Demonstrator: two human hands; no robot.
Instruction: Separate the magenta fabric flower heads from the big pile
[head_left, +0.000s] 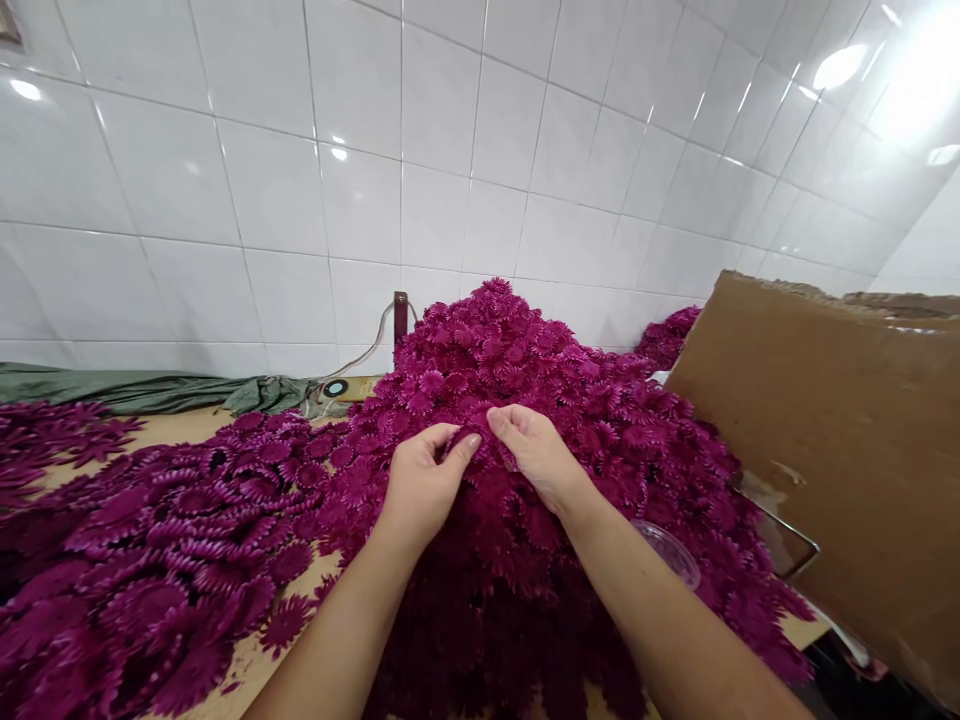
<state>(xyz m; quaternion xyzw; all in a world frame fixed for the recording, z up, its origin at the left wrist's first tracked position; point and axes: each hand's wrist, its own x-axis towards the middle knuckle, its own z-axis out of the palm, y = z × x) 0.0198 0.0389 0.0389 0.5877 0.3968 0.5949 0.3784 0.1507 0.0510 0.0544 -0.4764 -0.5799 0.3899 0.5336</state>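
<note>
Both my hands are raised in front of a tall heap of magenta fabric flowers [495, 345]. My left hand [424, 480] is closed in a pinch, thumb against fingers, and a bit of magenta flower shows between them. Close by on the right, my right hand [536, 450] also has thumb and fingertips pressed together. Whatever its fingertips hold blends into the flowers behind and cannot be made out. The two sets of fingertips are a small gap apart. More of the heap lies in shadow beneath my wrists.
Flatter magenta flower layers [150, 600] spread across the tabletop [176, 428] at left. A brown cardboard sheet [840, 430] leans at right, near a clear plastic lid or bowl [667, 555]. Green cloth [150, 390] lies along the white tiled wall [360, 200].
</note>
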